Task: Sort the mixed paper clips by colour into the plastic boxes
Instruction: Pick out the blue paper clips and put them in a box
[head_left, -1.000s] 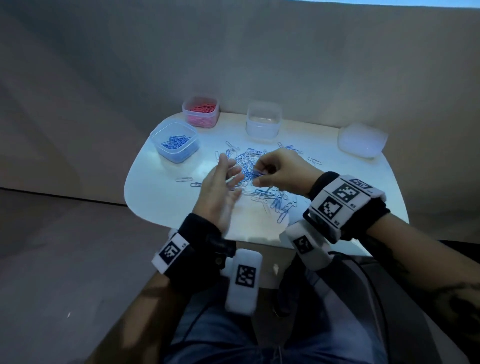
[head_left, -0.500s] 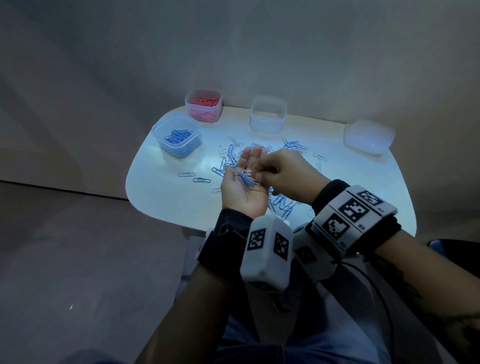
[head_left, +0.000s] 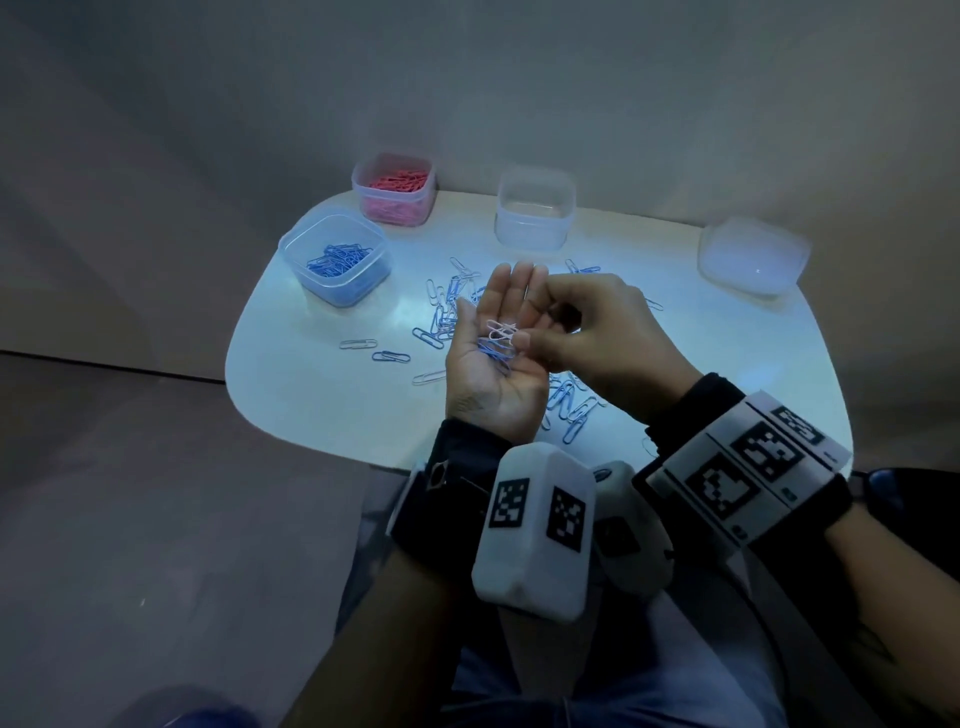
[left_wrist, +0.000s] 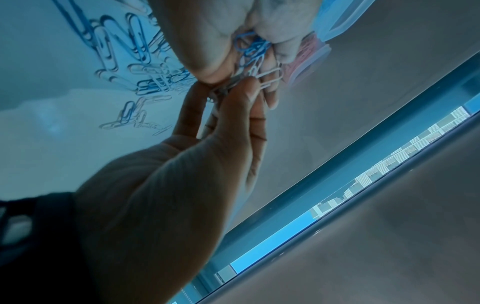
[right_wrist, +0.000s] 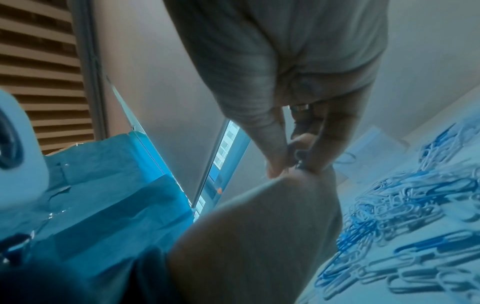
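Note:
My left hand (head_left: 488, 384) is palm up over the white table (head_left: 311, 405), fingers straight, carrying a small heap of blue paper clips (head_left: 493, 353). My right hand (head_left: 587, 332) reaches onto that palm and pinches a white paper clip (head_left: 501, 331) between thumb and forefinger. The left wrist view shows the blue clips (left_wrist: 252, 47) and the white clip (left_wrist: 270, 78) between both hands. Loose blue and white clips (head_left: 441, 317) lie scattered on the table beneath. A box with blue clips (head_left: 291, 249) stands back left, a box with pink clips (head_left: 363, 179) behind it, and an empty clear box (head_left: 535, 228) at the back centre.
A frosted plastic lid or box (head_left: 753, 257) lies at the back right of the table. Two stray clips (head_left: 374, 351) rest left of the pile. In the right wrist view more clips (right_wrist: 402, 216) spread across the table. Walls close in behind the table.
My left hand turned palm up and rose off the pile with blue clips in it. My right hand came from the pile onto that palm and now pinches a white clip.

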